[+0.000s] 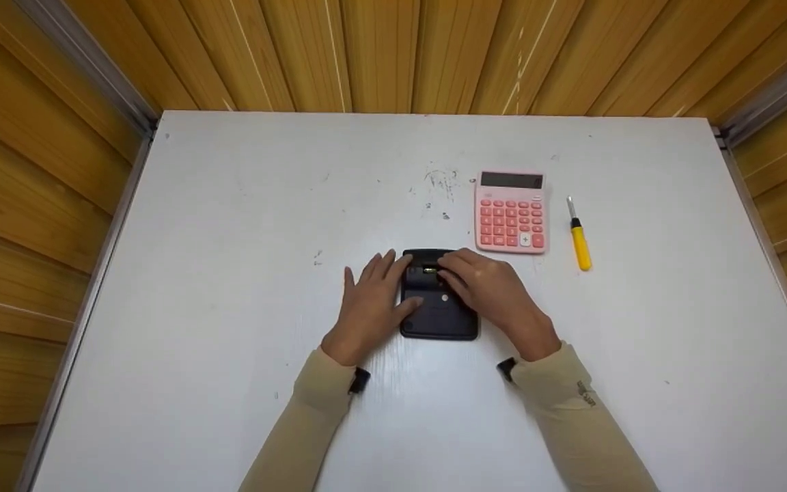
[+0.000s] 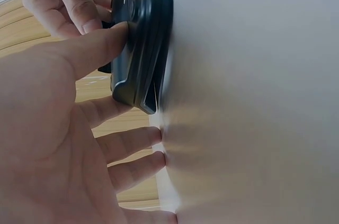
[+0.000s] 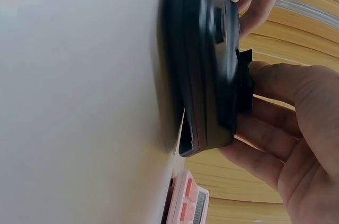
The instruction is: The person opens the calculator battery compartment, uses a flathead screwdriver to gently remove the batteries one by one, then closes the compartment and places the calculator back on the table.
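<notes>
A black calculator [image 1: 438,320] lies face down on the white table, its battery compartment showing a battery [image 1: 430,271]. My left hand [image 1: 369,305] steadies its left side: the thumb presses on the back, the index finger is at the edge, and the other fingers are spread on the table. With thumb and fingers, my right hand [image 1: 496,287] pinches a small black battery cover [image 3: 245,81] over the compartment. In the right wrist view the cover stands up from the calculator's back. The fingers hide part of the compartment in the head view.
Behind and to the right is a pink calculator [image 1: 511,213], face up. A screwdriver [image 1: 579,239] with a yellow handle lies right of it. Wood-patterned panels [image 1: 380,55] enclose the table's back and sides.
</notes>
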